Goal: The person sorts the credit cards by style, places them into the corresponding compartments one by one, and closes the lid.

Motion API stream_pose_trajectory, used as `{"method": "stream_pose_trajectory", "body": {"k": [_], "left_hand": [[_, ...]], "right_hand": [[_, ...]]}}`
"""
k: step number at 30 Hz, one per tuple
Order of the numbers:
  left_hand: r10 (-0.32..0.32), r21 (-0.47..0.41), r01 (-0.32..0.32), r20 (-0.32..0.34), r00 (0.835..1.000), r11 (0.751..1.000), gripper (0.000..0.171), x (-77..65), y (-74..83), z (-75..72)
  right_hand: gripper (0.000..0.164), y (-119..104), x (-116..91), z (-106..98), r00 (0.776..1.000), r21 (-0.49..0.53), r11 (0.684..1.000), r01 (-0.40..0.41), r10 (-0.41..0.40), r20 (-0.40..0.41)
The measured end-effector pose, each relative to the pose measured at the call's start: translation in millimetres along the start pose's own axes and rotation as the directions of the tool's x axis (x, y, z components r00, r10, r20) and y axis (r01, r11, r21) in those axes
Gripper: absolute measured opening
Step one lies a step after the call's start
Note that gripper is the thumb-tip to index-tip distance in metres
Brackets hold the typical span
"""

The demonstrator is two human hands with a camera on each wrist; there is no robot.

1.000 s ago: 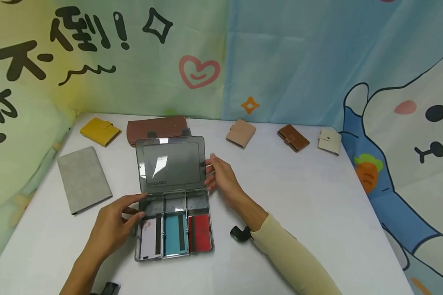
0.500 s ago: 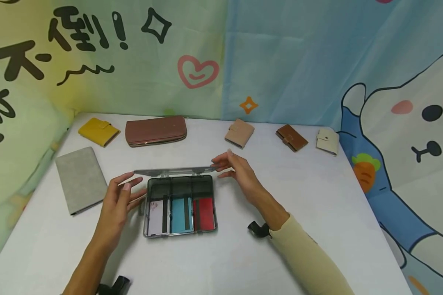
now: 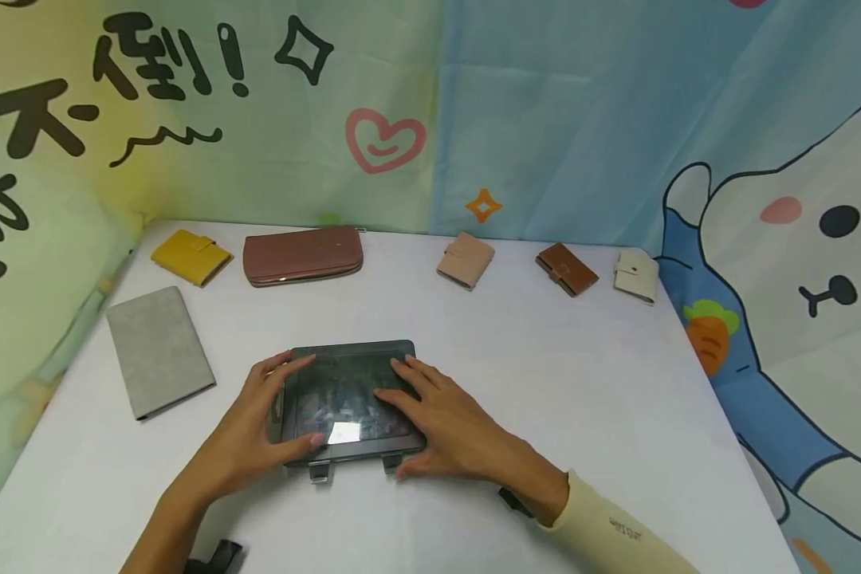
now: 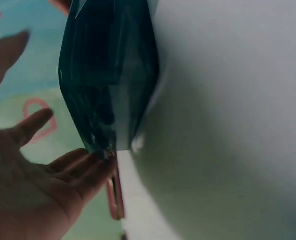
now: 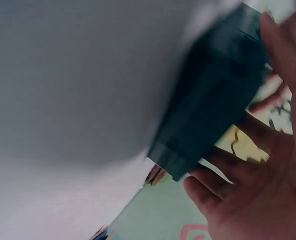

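A dark translucent plastic case (image 3: 347, 399) lies on the white table with its lid down over the base. Two latch tabs stick out from its near edge. The cards inside are hidden beneath the smoky, reflective lid. My left hand (image 3: 247, 430) spans the case's left side, fingertips at the far left corner and thumb over the near left part of the lid. Across the right side, my right hand (image 3: 459, 426) rests with fingers spread on the lid and one digit by the near right corner. In both wrist views the case (image 4: 107, 75) shows side-on, the fingers loosely extended beside it.
A grey notebook-like cover (image 3: 161, 351) lies left of the case. Along the back are a yellow wallet (image 3: 191, 257), a long brown zip wallet (image 3: 303, 255), a pink wallet (image 3: 466, 259), a small brown wallet (image 3: 567, 269) and a cream wallet (image 3: 636, 275). A printed curtain hangs behind.
The case lid has swung from raised, through level behind the base, to down over it, covering the white, blue and red cards. Both hands have come in over the case's sides.
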State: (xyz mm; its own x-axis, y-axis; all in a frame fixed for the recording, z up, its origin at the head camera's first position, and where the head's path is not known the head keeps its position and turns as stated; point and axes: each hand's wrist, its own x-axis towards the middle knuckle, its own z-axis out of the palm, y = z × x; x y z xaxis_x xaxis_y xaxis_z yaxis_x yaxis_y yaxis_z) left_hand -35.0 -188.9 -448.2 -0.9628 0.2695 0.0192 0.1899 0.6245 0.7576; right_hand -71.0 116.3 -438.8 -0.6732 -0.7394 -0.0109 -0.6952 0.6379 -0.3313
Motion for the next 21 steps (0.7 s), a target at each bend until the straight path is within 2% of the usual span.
{"method": "stream_pose_trajectory", "body": {"k": [3,6,10,14,18,21], "left_hand": [[0.04,0.137,-0.046,0.045,0.998,0.99,0.101,0.3,5.1,2.6],[0.066,0.222,-0.079,0.066,0.996,0.972,0.106,1.7,7.9,4.1],[0.091,0.328,-0.11,0.072,0.993,0.938,0.111,6.6,7.1,5.1],[0.11,0.42,-0.134,0.081,0.991,0.898,0.112,17.2,4.8,6.7],[0.117,0.533,-0.144,0.085,0.99,0.834,0.11,28.4,3.2,10.4],[0.155,0.616,-0.169,0.076,0.985,0.77,0.109,34.7,2.4,13.8]], "right_hand": [[0.098,-5.9,2.2,8.6,0.999,-0.157,0.987,-0.024,0.019,-0.031],[0.093,-9.1,5.0,13.7,0.997,-0.24,0.97,-0.033,0.016,-0.071],[0.09,-7.4,13.6,16.4,0.992,-0.293,0.956,-0.034,-0.004,-0.128],[0.088,-0.1,23.2,15.6,0.987,-0.271,0.961,-0.049,0.004,-0.163],[0.088,6.6,28.7,14.2,0.986,-0.23,0.97,-0.072,0.035,-0.163],[0.088,10.8,31.1,13.1,0.986,-0.217,0.972,-0.091,0.056,-0.159]]}}
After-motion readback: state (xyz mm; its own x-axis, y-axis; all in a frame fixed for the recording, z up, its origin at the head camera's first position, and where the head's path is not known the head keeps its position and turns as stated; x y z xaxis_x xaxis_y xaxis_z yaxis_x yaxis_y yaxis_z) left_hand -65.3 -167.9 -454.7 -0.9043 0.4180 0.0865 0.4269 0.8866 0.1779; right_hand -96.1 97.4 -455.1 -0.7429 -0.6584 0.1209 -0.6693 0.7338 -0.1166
